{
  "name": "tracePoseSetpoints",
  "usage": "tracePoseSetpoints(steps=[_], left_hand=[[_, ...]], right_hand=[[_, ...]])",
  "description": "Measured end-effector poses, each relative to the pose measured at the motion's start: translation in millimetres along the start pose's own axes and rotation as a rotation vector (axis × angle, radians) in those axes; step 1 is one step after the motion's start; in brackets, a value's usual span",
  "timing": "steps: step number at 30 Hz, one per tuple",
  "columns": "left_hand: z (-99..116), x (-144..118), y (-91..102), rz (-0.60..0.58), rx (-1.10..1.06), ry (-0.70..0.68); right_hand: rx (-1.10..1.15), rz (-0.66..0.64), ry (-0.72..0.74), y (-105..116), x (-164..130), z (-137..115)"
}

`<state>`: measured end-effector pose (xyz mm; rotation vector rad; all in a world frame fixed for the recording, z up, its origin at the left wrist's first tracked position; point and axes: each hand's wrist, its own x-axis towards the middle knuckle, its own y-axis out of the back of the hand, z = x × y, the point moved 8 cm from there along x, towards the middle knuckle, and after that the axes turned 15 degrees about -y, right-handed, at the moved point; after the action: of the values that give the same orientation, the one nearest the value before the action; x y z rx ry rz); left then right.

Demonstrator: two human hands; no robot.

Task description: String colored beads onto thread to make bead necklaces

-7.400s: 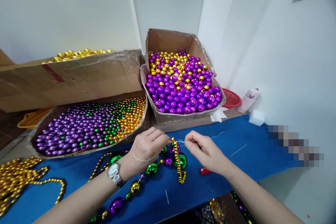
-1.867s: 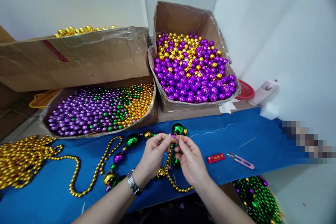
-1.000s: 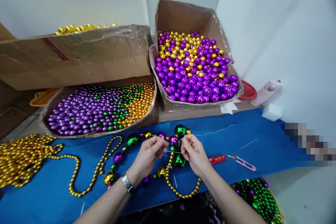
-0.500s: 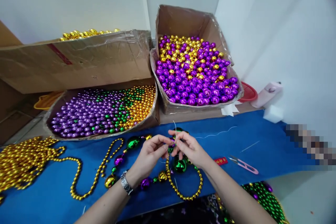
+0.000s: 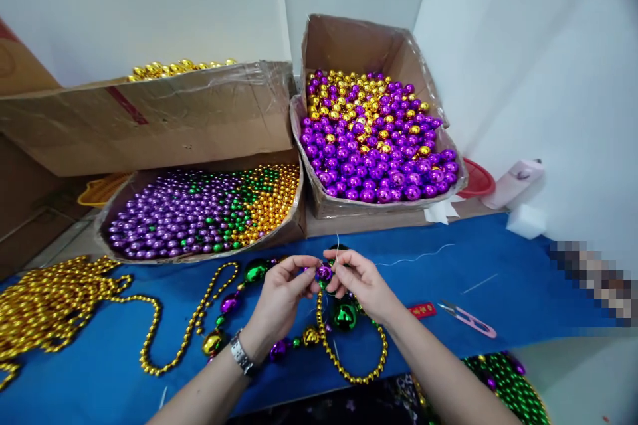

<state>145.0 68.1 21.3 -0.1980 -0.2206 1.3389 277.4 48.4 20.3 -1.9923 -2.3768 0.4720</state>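
My left hand (image 5: 280,293) and my right hand (image 5: 359,282) meet above the blue table cover (image 5: 448,279), fingertips pinched together on a thin white thread (image 5: 337,242) beside a purple bead (image 5: 324,273) of a bead necklace. The necklace of large green, purple and gold beads (image 5: 257,270) lies under my hands, with a big green bead (image 5: 345,314) just below my right hand. A loop of small gold beads (image 5: 355,372) hangs from the same spot toward the table's front edge. The thread's loose tail (image 5: 417,256) trails right.
Behind stand a box of purple and gold balls (image 5: 371,129), a box of small purple, green and gold beads (image 5: 199,216) and a taller carton (image 5: 149,119). Gold strands (image 5: 44,302) pile at left. Pink snips (image 5: 468,319) and a red lighter (image 5: 423,310) lie right; green strands (image 5: 503,388) below.
Over the last second my hands came back together from a slight pull apart, and the thread end now sticks up between them. Earlier, my right hand held the thread out to the right.
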Motion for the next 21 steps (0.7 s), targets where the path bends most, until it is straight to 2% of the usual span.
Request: tracePoseSetpoints(steps=[3, 8, 10, 13, 15, 18, 21], left_hand=[[3, 1, 3.3, 0.045, 0.088, -0.058], [22, 0, -0.5, 0.02, 0.307, -0.238], [28, -1, -2.1, 0.003, 0.374, -0.287], [29, -4, -3.0, -0.034, 0.388, -0.26], [29, -5, -5.1, -0.093, 0.396, -0.247], [36, -7, -12.4, -0.243, 0.519, -0.307], [41, -9, -17.2, -0.359, 0.653, -0.345]], right_hand=[[0.025, -0.038, -0.018, -7, 1, 5], [0.018, -0.1, -0.069, -19, 5, 16], [-0.008, -0.077, -0.067, -18, 6, 17], [-0.072, 0.025, -0.033, -8, 7, 13], [-0.148, 0.095, -0.006, 0, 7, 9], [-0.329, 0.171, 0.045, 8, 4, -4], [-0.542, 0.19, 0.123, 8, -1, -19]])
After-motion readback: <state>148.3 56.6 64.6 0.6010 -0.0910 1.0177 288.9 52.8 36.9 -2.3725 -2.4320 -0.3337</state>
